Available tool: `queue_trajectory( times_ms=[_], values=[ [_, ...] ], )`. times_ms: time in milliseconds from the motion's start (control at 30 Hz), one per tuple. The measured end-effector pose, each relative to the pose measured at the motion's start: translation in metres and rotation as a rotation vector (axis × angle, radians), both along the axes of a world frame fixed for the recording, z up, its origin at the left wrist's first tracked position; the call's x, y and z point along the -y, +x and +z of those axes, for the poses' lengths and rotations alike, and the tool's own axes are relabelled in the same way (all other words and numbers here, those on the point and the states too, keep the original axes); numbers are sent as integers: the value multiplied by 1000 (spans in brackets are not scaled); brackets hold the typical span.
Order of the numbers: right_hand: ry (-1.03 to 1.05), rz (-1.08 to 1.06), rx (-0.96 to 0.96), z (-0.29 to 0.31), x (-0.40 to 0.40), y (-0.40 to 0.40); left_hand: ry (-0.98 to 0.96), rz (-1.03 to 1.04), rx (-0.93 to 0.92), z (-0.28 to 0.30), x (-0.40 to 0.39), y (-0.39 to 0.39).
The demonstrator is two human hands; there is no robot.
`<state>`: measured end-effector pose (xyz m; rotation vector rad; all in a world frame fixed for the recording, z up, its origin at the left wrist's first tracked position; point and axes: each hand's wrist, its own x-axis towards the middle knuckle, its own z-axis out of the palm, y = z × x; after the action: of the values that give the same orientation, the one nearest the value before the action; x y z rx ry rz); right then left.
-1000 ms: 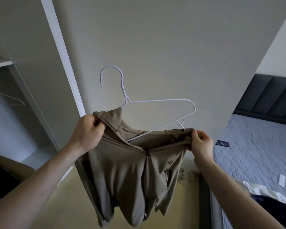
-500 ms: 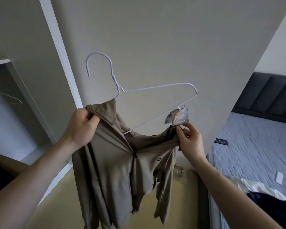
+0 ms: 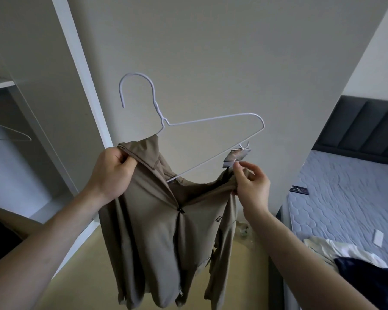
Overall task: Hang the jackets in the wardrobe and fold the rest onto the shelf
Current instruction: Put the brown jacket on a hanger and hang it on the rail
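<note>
Both hands grip jacket | left hand collar | right hand shoulder | hanger half hidden

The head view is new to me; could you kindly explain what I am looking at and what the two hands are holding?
A camera worn on a person's head looks forward and down, so both bare arms reach into view. The left hand grips the collar of a tan zip jacket. The right hand pinches its other shoulder, just below a small tag dangling from a white wire hanger, which is only partly inside the jacket. An open wardrobe stands left; a bed lies right.
</note>
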<state>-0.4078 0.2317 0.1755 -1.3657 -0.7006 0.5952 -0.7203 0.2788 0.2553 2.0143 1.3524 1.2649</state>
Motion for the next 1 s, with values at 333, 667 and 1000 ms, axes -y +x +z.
queue_trajectory(
  times_ms=[333,667,1000],
  values=[
    [-74,0,-4,10,-15,27,12,-3,-58,0,5,11],
    [-81,463,-64,3,15,58,36,119,-136,4,-2,5],
    [-57,177,-120,20,11,58,-115,-124,-206,3,-13,5]
  ],
)
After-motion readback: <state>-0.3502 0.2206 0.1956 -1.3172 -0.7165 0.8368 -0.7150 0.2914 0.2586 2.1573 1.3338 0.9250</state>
